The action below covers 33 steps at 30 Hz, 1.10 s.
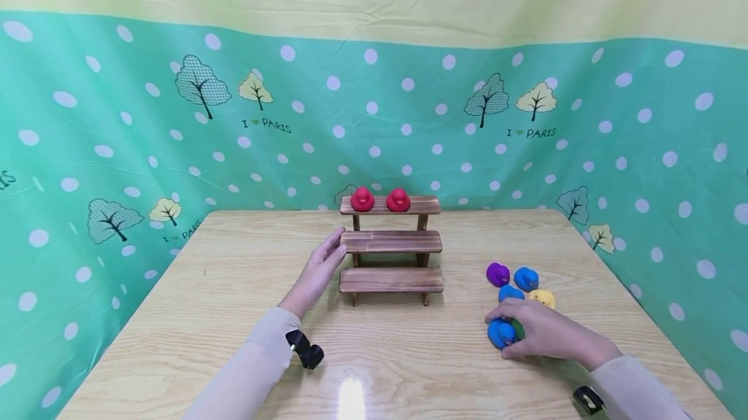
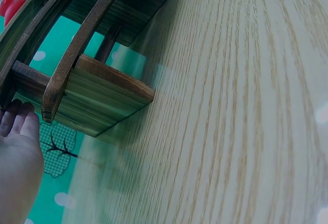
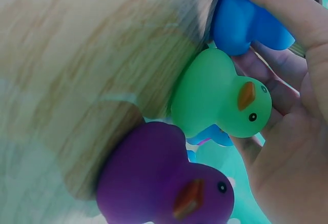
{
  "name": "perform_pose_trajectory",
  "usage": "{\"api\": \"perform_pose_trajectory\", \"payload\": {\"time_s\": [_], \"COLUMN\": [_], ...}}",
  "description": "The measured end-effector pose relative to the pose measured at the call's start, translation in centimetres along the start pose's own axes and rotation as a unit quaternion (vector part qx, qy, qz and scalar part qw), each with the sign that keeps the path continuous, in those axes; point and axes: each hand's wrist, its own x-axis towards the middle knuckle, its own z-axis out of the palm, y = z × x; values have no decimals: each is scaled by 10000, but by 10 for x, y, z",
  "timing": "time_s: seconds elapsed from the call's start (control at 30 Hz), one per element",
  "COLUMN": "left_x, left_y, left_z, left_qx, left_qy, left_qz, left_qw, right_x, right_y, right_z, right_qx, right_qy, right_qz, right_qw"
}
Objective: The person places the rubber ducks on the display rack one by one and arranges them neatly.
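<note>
My left hand (image 1: 318, 271) touches the left end of a three-step wooden stand (image 1: 390, 280), fingers extended beside the middle step. In the left wrist view, those fingers (image 2: 20, 117) lie against the stand's edge. Two red rubber ducks (image 1: 362, 200) sit on the top step. On the right, my right hand (image 1: 543, 329) grips a blue rubber duck (image 1: 500, 334) between thumb and fingers, low at the table. Under the palm stands a green duck (image 3: 205, 96), mostly hidden in the head view. A purple duck (image 3: 148, 175) is closer to the wrist.
Beyond the right hand are another purple duck (image 1: 498, 274), two more blue ducks (image 1: 526, 278) and a yellow duck (image 1: 542, 298), close together. The wooden table (image 1: 257, 238) meets a green dotted cloth (image 1: 374, 141) at its back and sides.
</note>
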Motion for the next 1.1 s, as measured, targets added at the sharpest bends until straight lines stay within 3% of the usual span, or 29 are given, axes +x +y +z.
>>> {"api": "perform_pose_trajectory", "payload": {"time_s": [0.5, 0.73, 0.93, 1.1], "left_x": [2, 2, 1, 0], "left_y": [-3, -1, 0, 1], "left_z": [0, 1, 1, 1], "left_qx": [111, 46, 101, 89], "left_qy": [64, 39, 35, 47], "left_qz": [14, 32, 31, 18], "left_qw": [9999, 10000, 9999, 9999], "right_x": [0, 3, 8, 13], "right_y": [-1, -7, -13, -19], "right_z": [1, -9, -24, -35], "right_qx": [-101, -306, -513, -537], "right_qy": [-4, 166, 558, 701], "right_qz": [223, -72, -511, -515], "right_qw": [9997, 9994, 9958, 9948]}}
